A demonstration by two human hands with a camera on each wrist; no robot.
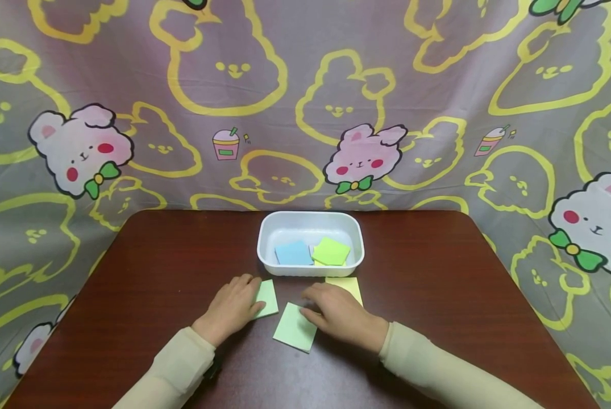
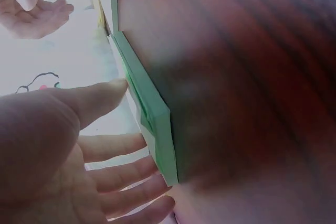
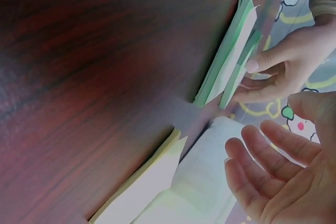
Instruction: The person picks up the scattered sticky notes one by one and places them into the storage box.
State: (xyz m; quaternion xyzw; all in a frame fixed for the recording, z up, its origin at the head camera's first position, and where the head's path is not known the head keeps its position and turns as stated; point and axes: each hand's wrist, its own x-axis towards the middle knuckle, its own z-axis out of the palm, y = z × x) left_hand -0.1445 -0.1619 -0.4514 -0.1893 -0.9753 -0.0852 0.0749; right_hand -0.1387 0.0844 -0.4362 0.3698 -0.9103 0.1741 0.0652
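My left hand (image 1: 233, 307) lies over the left part of a light green sticky note pad (image 1: 267, 301) on the table. In the left wrist view its thumb and fingertips meet the pad (image 2: 152, 103) from opposite sides. My right hand (image 1: 341, 315) hovers with fingers loosely bent, holding nothing, above the right edge of a second light green sticky note pad (image 1: 292, 329). Behind that hand lies a pale yellow sticky note pad (image 1: 348, 284), partly covered by it. The right wrist view shows the right palm (image 3: 294, 182) apart from this yellow pad (image 3: 142, 182).
A white plastic tray (image 1: 269, 264) stands at the back middle of the brown table (image 1: 182, 244). Inside it are a blue pad (image 1: 293, 253) and a bright green pad (image 1: 332, 251) over other notes. A patterned cloth (image 1: 285, 125) hangs behind and around the table.
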